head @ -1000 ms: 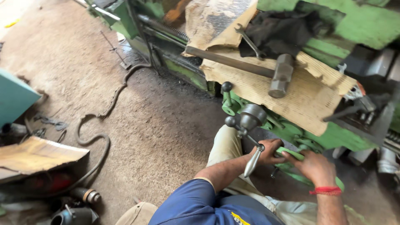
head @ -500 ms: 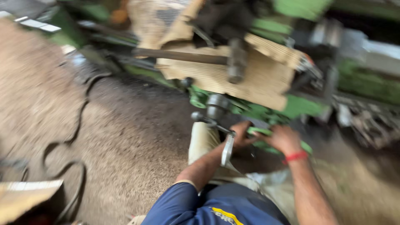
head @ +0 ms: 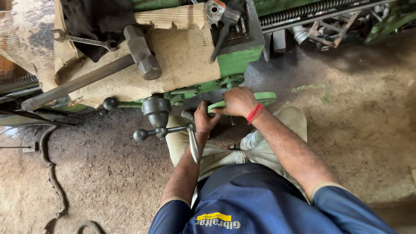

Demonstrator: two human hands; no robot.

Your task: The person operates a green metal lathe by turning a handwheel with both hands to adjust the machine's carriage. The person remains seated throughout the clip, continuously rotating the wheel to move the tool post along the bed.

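Both my hands are at a green handwheel (head: 267, 97) on the front of a green lathe (head: 236, 58). My right hand (head: 236, 102), with a red thread around the wrist, is closed over the wheel's top rim. My left hand (head: 203, 118) curls around the wheel's left edge, just below the right hand. A shiny metal crank handle (head: 193, 144) hangs right beside my left wrist. It is joined to a dark hub (head: 157, 111) with ball-ended levers.
A heavy hammer (head: 141, 51) lies on cardboard (head: 184, 58) covering the machine top, with a spanner (head: 82, 40) and a black cloth (head: 93, 17) beside it. A threaded screw shaft (head: 303, 11) runs at the upper right. A cable (head: 51, 171) snakes over the dirt floor on the left.
The view has swung and steadied, now looking straight down at the machine. Both hands remain at the green handwheel, in much the same grip as before.
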